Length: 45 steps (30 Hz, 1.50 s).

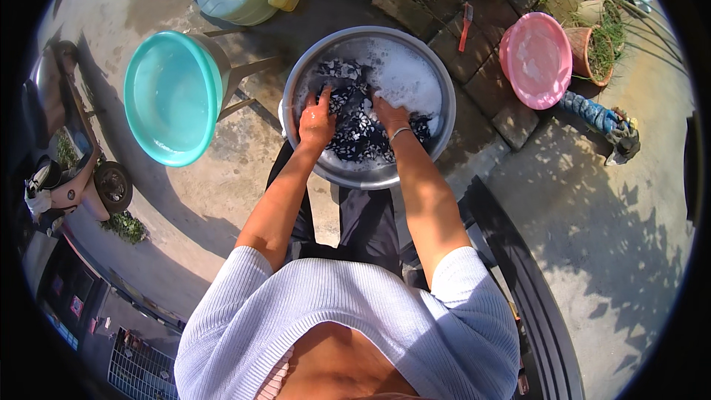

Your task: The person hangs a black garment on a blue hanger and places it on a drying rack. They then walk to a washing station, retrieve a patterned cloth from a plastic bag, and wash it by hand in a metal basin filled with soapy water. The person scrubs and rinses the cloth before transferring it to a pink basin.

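- The dark cloth with white patches (359,132) lies bunched in the round metal basin (357,178), filling its middle and near side; white suds (411,83) cover much of the far right.
- The left hand (316,124) is on the cloth's left part. At least 2 of its fingers stand apart, pointing away from the body; whether the others pinch a fold, I cannot tell.
- The right hand (390,116), with a bracelet (400,132) at its wrist, reaches in where cloth meets suds. Its fingertips are hidden, so I cannot tell if they are spread or pinching.
- The cloth looks soft and limp, likely heavy with water and slippery from soap; it should bend anywhere and hardly break.
- A thick gathered fold, taken with the whole palm, should hold better than a fingertip pinch on 1 thin layer.
- For lifting, 2 bunched grips set well apart would share the weight and limit sagging.
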Each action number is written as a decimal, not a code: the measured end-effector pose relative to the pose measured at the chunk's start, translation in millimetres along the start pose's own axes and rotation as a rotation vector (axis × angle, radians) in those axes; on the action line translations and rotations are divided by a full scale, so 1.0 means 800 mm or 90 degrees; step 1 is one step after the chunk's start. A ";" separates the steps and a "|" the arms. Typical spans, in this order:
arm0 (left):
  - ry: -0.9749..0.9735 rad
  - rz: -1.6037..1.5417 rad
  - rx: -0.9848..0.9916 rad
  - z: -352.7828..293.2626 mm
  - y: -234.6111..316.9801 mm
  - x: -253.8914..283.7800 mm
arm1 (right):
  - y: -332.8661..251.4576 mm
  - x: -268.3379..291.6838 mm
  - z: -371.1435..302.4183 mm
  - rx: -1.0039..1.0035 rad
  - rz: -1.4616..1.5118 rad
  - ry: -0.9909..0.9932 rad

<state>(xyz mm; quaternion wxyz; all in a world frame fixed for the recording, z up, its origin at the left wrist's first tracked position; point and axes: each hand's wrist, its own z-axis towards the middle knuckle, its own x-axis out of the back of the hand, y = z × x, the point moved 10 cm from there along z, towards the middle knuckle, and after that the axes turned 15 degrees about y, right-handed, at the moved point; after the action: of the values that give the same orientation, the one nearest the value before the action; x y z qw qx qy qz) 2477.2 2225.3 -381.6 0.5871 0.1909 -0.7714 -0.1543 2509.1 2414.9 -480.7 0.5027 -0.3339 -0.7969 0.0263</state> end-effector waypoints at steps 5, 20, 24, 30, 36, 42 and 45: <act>0.232 -0.144 -0.153 -0.035 0.073 0.055 | -0.001 0.057 0.002 -0.020 0.057 0.304; -0.099 -0.787 0.686 -0.068 0.021 -0.110 | -0.099 0.166 -0.103 0.153 0.142 0.431; 0.054 -0.715 0.443 -0.035 0.041 -0.028 | -0.040 0.191 -0.091 0.049 0.207 0.490; 0.327 -0.239 0.174 -0.023 0.013 0.061 | 0.033 0.168 -0.110 -0.143 0.043 0.338; -0.078 -0.526 0.460 -0.105 0.017 -0.036 | -0.047 0.115 -0.039 0.026 -0.201 0.180; -0.231 -0.989 0.681 -0.062 0.069 -0.111 | -0.060 0.109 -0.061 0.010 0.190 0.300; -0.233 -1.047 0.728 -0.058 0.069 -0.115 | -0.086 0.138 -0.128 0.016 0.160 0.304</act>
<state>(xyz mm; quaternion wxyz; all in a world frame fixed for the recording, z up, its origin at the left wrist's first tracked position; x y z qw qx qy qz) 2537.9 2317.0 -422.0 -0.0073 0.8874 -0.4376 -0.1449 2528.3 2393.3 -318.1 0.6737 -0.4203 -0.6076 0.0189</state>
